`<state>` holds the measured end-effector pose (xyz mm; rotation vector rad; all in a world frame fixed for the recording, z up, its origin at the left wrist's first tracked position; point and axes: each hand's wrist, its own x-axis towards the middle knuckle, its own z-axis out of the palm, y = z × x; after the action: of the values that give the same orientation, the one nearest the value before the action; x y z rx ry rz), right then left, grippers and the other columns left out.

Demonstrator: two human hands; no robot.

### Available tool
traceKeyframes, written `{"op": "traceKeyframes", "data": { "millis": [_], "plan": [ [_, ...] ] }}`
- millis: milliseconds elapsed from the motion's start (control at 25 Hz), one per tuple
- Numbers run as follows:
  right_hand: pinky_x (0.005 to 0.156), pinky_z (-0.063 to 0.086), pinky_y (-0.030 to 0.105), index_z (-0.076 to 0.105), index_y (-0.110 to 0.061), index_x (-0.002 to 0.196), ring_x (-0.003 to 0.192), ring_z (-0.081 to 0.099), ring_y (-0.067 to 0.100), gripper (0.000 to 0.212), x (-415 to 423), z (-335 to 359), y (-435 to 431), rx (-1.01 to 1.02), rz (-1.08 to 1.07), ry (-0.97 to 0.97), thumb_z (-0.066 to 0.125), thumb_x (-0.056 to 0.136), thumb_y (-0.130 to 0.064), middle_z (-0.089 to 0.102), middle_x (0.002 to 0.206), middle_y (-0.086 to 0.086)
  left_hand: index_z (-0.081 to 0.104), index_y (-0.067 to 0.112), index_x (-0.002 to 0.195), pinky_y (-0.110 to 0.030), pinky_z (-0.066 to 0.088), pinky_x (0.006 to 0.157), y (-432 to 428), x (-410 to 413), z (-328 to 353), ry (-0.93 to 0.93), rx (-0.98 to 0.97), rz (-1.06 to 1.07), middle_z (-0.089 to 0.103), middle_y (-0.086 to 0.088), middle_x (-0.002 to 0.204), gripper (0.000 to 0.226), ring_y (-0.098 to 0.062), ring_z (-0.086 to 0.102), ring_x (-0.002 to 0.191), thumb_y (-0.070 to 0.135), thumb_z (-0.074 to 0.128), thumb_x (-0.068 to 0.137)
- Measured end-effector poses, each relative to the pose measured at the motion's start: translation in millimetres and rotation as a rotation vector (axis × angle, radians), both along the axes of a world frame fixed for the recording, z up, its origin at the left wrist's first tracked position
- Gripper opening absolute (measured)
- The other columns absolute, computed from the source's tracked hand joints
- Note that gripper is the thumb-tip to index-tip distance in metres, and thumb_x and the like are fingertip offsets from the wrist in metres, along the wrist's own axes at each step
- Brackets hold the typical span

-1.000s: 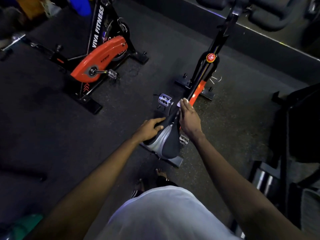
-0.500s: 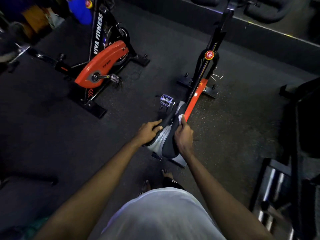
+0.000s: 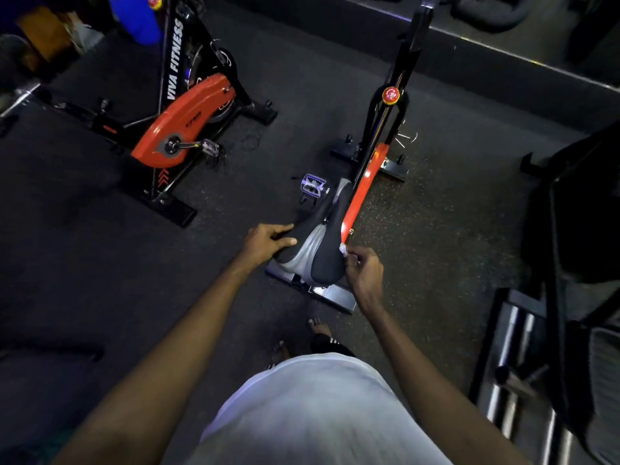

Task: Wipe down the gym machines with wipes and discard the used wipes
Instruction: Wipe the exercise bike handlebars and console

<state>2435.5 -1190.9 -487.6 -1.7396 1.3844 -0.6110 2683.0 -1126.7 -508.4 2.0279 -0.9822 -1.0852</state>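
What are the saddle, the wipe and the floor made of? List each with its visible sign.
The saddle: likely padded vinyl or synthetic leather, matte black with grey panels, smooth and seamed. The wipe, pinched in the right hand: probably thin paper or nonwoven cloth; white, crumpled, too small to be sure. The floor: seemingly rubber matting; dark, matte, pale-flecked.

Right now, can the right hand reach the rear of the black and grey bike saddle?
Probably yes: the right hand pinches a small white wipe at the saddle edge, nothing between; the left hand holds the other side.
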Motion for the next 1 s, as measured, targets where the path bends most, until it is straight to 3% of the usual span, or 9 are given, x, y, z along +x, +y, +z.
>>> {"op": "traceKeyframes", "data": {
  "millis": [160,280,480,680,800,1000],
  "plan": [
    [0.078,0.050,0.028,0.079,-0.013,0.098,0.082,0.065,0.013,0.013,-4,11,25,-0.047,0.003,-0.028,0.071,0.088,-0.015,0.073,0.092,0.006,0.063,0.022,0.130,-0.033,0.045,0.107,9,-8,6,-0.054,-0.020,0.011,0.064,-0.001,0.129,0.054,-0.012,0.059,0.121,0.036,0.079,0.080],
    [0.082,0.050,0.025,0.079,-0.013,0.101,0.086,0.066,0.017,0.016,-1,16,32,-0.109,0.086,0.014,0.071,0.088,-0.010,0.072,0.095,0.005,0.060,0.022,0.133,-0.030,0.043,0.108,11,-8,10,-0.080,-0.022,-0.018,0.062,-0.001,0.132,0.051,-0.012,0.057,0.123,0.030,0.076,0.085],
    [0.075,0.033,0.015,0.078,-0.008,0.102,0.084,0.059,0.024,0.026,-3,13,44,-0.301,0.263,0.190,0.067,0.081,0.004,0.070,0.093,0.010,0.059,0.018,0.135,-0.026,0.041,0.108,24,-7,9,-0.046,-0.058,-0.007,0.061,-0.002,0.134,0.050,-0.009,0.056,0.122,0.026,0.074,0.087],
    [0.071,0.035,0.021,0.075,-0.012,0.103,0.080,0.057,0.024,0.019,15,9,56,-0.345,0.427,0.263,0.072,0.084,-0.006,0.063,0.089,0.007,0.058,0.011,0.135,-0.032,0.042,0.109,30,-6,8,0.018,-0.076,0.016,0.060,-0.008,0.134,0.052,-0.015,0.056,0.123,0.021,0.074,0.087],
    [0.068,0.037,0.029,0.073,-0.014,0.101,0.078,0.054,0.024,0.010,20,15,64,-0.391,0.447,0.265,0.067,0.093,-0.017,0.056,0.087,0.006,0.059,0.010,0.134,-0.027,0.043,0.105,30,-5,10,0.011,-0.081,0.009,0.063,-0.006,0.130,0.051,-0.012,0.058,0.117,0.020,0.075,0.086],
    [0.071,0.045,0.038,0.075,-0.008,0.095,0.083,0.058,0.032,0.017,40,32,62,-0.363,0.519,0.306,0.064,0.095,-0.021,0.061,0.090,0.013,0.061,0.015,0.132,-0.022,0.044,0.098,32,-5,13,-0.015,-0.075,-0.021,0.067,-0.003,0.125,0.050,-0.011,0.060,0.111,0.024,0.076,0.085]
  ]
}}
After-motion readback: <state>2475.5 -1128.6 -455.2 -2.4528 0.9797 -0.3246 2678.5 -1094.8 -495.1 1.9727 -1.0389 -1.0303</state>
